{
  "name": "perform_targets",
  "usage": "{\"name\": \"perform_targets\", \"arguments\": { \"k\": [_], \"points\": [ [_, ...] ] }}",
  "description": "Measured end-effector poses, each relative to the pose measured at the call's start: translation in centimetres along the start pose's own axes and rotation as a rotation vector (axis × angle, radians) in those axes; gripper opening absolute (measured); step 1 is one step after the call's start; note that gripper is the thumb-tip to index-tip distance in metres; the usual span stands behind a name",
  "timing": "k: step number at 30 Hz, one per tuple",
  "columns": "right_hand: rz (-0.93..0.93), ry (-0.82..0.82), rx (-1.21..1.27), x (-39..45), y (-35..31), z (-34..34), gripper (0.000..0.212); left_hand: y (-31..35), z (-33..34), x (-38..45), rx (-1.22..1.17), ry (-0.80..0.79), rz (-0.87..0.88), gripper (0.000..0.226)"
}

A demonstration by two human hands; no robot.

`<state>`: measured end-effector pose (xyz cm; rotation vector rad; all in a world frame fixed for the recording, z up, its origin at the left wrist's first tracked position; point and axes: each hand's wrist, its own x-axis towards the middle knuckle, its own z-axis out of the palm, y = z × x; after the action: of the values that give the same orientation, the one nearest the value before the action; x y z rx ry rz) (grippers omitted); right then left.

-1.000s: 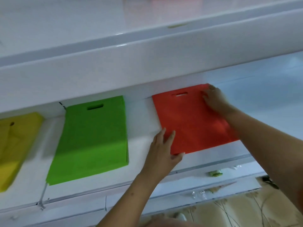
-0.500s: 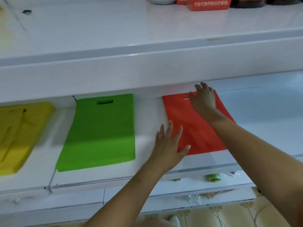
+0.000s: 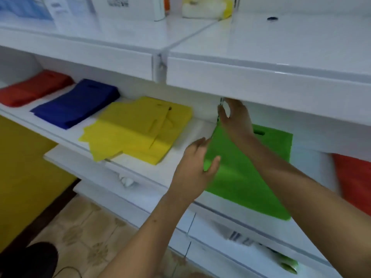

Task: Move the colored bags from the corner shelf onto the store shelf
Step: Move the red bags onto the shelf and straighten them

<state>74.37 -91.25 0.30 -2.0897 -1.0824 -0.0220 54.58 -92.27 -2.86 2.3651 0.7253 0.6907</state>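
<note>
The yellow bags lie in a loose, splayed stack on the corner shelf, at ten o'clock from the left hand; the blue bags and red bags sit farther along at nine to ten o'clock; the stacks look light, soft and floppy, likely to fan apart, so a pinch near the handle cutout with a palm under the stack seems best; the left hand hovers with relaxed, spread fingers at the near left edge of the green bags, gripping nothing; the right hand is loosely open above their far corner, empty; the orange bags lie at three o'clock; the upper shelf overhangs low, leaving shallow headroom
</note>
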Motion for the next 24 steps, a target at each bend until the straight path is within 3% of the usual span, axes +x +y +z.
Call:
{"name": "perform_targets", "arguments": {
  "k": [9,24],
  "points": [
    [-0.254,-0.124,0.059,4.4,-18.4,18.8,0.049,-17.1,-15.3,-1.4,0.066,0.246,-0.206,0.063],
    [-0.277,-0.448,0.132,10.4,-39.3,40.9,0.062,-36.4,-30.5,-3.1,0.107,0.409,-0.529,0.063]
  ]
}}
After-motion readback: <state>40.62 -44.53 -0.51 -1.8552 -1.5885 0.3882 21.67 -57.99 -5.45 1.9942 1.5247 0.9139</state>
